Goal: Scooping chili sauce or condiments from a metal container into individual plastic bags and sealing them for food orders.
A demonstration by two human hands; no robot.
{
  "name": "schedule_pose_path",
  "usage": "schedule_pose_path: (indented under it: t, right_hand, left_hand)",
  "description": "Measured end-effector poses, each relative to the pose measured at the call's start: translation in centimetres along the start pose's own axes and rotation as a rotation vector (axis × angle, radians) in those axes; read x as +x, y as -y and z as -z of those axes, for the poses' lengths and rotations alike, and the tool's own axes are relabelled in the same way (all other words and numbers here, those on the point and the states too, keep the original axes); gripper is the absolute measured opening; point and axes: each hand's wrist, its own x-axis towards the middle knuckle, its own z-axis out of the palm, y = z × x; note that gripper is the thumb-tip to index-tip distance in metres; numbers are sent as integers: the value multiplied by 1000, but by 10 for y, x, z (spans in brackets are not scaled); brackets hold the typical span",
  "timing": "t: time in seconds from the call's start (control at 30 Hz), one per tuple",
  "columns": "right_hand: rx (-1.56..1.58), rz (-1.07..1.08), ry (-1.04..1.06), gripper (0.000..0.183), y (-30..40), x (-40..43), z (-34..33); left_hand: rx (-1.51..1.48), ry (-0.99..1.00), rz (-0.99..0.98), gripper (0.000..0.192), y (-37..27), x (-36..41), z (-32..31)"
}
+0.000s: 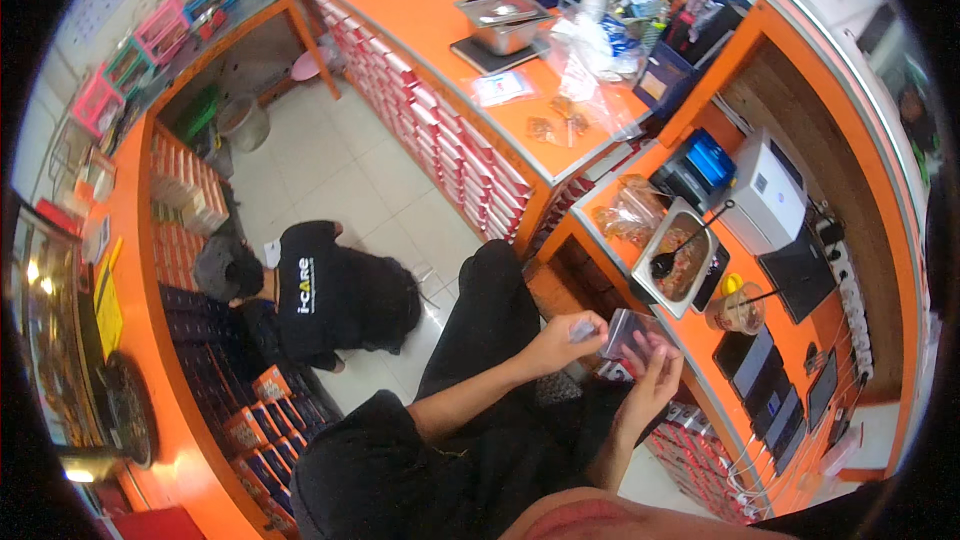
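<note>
A small clear zip-lock bag point(619, 331) is stretched upright between my two hands, over my lap. My left hand point(568, 345) pinches at its left side, and a piece of clear plastic point(581, 330) shows in that hand's fingers. My right hand point(654, 371) has its fingers against the bag's lower right part, some of them seen through the film. Just beyond, on the orange counter, stands a steel food pan point(686, 236) of chunky reddish-brown sauce. A black ladle point(664, 264) rests in it. The pan sits partly over a dark flat device point(712, 277).
Beside the pan are filled plastic bags point(630, 210), a drink cup point(739, 307), a white printer point(761, 191) and several phones point(765, 397) with cables. Another steel pan point(501, 22) and small filled bags point(551, 127) occupy the far counter. A person point(337, 292) in black crouches at left near stacked boxes.
</note>
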Motion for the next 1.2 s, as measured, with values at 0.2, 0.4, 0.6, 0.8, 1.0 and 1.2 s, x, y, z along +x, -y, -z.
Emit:
schedule_pose_path:
  t: [0.2, 0.4, 0.6, 0.8, 1.0, 1.2]
  right_hand:
    - [-370, 315, -336, 16, 7, -5, 1]
    - [-458, 182, 54, 19, 11, -14, -10]
    - [-96, -37, 70, 20, 21, 1, 45]
    - [383, -317, 27, 21, 28, -1, 68]
    - [-131, -20, -76, 18, 32, 2, 61]
    - [-552, 129, -426, 21, 31, 12, 51]
  left_hand:
    - [436, -36, -247, 14, -4, 8, -23]
    - [680, -28, -456, 19, -16, 4, -35]
    - [766, 72, -426, 18, -10, 19, -61]
    - [709, 159, -434, 14, -16, 28, -81]
    - [817, 56, -507, 11, -13, 28, -106]
    - [692, -106, -541, 12, 14, 35, -120]
